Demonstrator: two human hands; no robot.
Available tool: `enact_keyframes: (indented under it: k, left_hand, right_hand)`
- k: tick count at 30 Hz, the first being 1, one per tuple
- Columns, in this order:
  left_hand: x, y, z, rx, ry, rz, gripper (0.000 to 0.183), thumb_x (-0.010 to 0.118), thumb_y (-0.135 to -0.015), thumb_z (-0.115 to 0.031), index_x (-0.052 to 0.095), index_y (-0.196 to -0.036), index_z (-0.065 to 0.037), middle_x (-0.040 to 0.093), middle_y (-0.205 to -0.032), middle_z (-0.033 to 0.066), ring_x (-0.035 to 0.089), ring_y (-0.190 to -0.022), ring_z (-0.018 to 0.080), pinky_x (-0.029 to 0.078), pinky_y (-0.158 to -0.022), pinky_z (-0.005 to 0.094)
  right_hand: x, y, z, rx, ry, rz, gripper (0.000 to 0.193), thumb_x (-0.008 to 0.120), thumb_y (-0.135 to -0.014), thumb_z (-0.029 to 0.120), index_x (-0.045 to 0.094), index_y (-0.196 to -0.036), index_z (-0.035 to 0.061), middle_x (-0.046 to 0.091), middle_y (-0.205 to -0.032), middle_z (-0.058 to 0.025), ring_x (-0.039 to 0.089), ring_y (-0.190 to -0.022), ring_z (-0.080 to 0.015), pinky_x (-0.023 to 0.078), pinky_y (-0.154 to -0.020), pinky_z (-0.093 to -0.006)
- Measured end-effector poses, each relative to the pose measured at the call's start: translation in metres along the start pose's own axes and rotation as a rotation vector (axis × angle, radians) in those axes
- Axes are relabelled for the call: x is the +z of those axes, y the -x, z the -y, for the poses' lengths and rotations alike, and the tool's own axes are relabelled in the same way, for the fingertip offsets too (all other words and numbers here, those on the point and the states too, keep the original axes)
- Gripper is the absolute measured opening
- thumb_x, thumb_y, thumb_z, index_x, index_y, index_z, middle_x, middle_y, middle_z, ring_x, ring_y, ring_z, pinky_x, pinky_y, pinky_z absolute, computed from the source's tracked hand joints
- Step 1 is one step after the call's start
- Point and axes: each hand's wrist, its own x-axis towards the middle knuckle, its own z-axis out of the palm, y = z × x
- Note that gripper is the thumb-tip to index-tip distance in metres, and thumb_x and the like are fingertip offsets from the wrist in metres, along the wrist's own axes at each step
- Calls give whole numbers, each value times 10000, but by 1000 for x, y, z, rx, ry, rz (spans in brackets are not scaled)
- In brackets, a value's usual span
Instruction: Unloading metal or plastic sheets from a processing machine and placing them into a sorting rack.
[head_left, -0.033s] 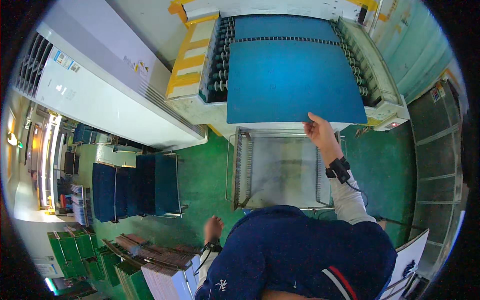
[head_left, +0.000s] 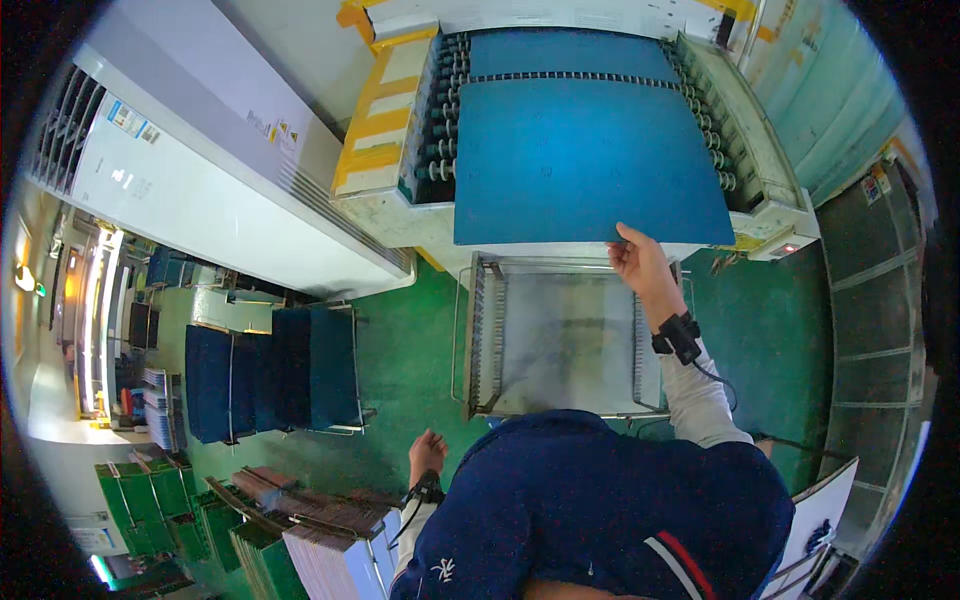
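A large blue flat panel lies on the roller bed of a machine in front of me. My right hand, a black band on its wrist, grips the panel's near edge close to the right corner. Below that edge stands a grey metal rack trolley with nothing on its tray. My left hand hangs low at my side with fingers loosely apart and holds nothing; it is just above a stack of pale sheets. My dark blue top fills the lower middle of the view.
A long white cabinet runs along the left. Dark blue panels stand upright in a rack on the green floor at left. Green crates sit at lower left. A teal wall and grey floor plates border the right.
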Motion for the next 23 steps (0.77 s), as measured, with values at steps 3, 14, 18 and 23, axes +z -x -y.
enact_keyframes:
  k: [3,14,18,23]
  left_hand:
    - [2,2,-1,17,-29,13,102,506,-858,-127,472,-799,-51,482,-694,63,449,-554,181,388,-481,318]
    - [-5,-19,-27,241,-595,159,146,506,-832,-109,456,-730,-17,476,-669,49,449,-593,155,355,-496,283]
    - [51,-2,-47,63,-276,204,154,499,-834,-78,425,-705,-38,396,-628,24,367,-546,137,304,-488,285]
    - [99,5,-64,51,-383,288,138,565,-819,-105,460,-783,-24,445,-664,41,405,-572,131,325,-502,278]
  right_hand:
    - [0,1,1,-3,20,-7,176,669,-751,171,543,-813,64,585,-725,-71,551,-620,-149,437,-531,-272]
    - [1,-15,-2,-1,-9,7,170,654,-780,202,552,-789,66,593,-744,-67,561,-660,-159,439,-574,-274]
    - [-6,19,-5,32,195,99,193,635,-798,249,566,-806,69,596,-742,-60,556,-644,-135,431,-557,-254]
    - [-83,45,-46,129,304,108,277,611,-810,321,596,-812,44,608,-712,-40,571,-598,-113,453,-496,-251]
